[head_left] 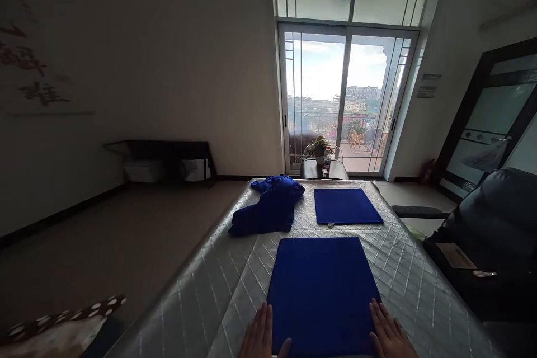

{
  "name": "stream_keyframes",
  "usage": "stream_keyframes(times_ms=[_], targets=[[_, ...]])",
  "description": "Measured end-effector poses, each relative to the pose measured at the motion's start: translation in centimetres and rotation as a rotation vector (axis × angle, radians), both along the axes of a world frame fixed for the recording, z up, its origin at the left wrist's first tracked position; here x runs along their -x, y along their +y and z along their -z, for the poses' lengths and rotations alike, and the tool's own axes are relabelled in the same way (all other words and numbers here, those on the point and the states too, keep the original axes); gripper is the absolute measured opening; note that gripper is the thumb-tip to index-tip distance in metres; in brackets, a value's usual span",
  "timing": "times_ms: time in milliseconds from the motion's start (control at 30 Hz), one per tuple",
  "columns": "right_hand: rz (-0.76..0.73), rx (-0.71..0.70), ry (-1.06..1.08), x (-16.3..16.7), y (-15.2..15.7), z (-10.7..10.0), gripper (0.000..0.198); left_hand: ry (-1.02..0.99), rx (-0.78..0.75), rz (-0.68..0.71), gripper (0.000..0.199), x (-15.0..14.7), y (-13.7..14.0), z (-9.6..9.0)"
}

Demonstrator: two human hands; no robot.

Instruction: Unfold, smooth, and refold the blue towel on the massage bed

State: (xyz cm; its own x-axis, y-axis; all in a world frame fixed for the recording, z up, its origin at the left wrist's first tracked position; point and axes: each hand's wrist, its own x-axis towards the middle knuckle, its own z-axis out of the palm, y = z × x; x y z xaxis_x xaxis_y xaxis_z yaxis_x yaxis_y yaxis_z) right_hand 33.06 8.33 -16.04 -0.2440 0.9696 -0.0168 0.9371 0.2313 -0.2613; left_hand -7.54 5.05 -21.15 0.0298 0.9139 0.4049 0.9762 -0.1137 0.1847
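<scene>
A flat, square blue cushion (325,291) lies on the quilted silver table cover (226,285), close to me. My left hand (262,333) rests along its left edge near the front corner, fingers stretched out and thumb on the cushion. At the right edge, my right hand (388,330) lies with its fingers extended and touching the side. Farther back on the right sits a second flat blue cushion (348,206), a small white tag showing at its front edge. Left of that is a crumpled heap of blue cloth (271,205).
A small dark table (308,169) with a potted plant (319,148) and a bottle (326,160) stands beyond the far edge, before sliding glass doors (314,84). A dark padded chair (495,224) is at right. Polka-dot fabric (62,319) shows at lower left.
</scene>
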Motion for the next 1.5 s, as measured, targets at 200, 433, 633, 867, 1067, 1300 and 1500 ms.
stream_keyframes(times_ms=[200,433,633,867,1067,1300,1500], targets=[[-0.001,-0.002,-0.023,-0.5,0.0,0.2,0.056,-0.059,0.151,-0.009,0.083,-0.6,-0.1,-1.8],[0.015,-0.027,-0.046,2.1,2.2,-5.8,0.061,-0.028,0.202,0.001,0.084,-0.3,0.1,-3.4],[0.061,-0.042,-0.073,5.2,5.6,-8.6,0.063,-0.006,0.303,0.160,0.083,-4.5,2.1,-9.2],[0.076,-0.102,-0.091,5.3,6.5,-4.9,0.061,-0.077,0.320,0.545,0.078,-16.6,6.3,-13.0],[0.008,-0.158,-0.144,4.6,6.8,-3.9,0.060,-0.069,0.219,0.601,0.063,-20.8,8.9,-11.2],[0.089,-0.096,-0.072,5.0,7.0,-4.5,0.062,-0.016,0.222,0.456,0.070,-14.8,9.1,-9.7],[0.106,-0.069,-0.041,5.3,6.6,-5.4,0.063,0.003,0.260,0.194,0.071,-6.6,9.4,-9.1]])
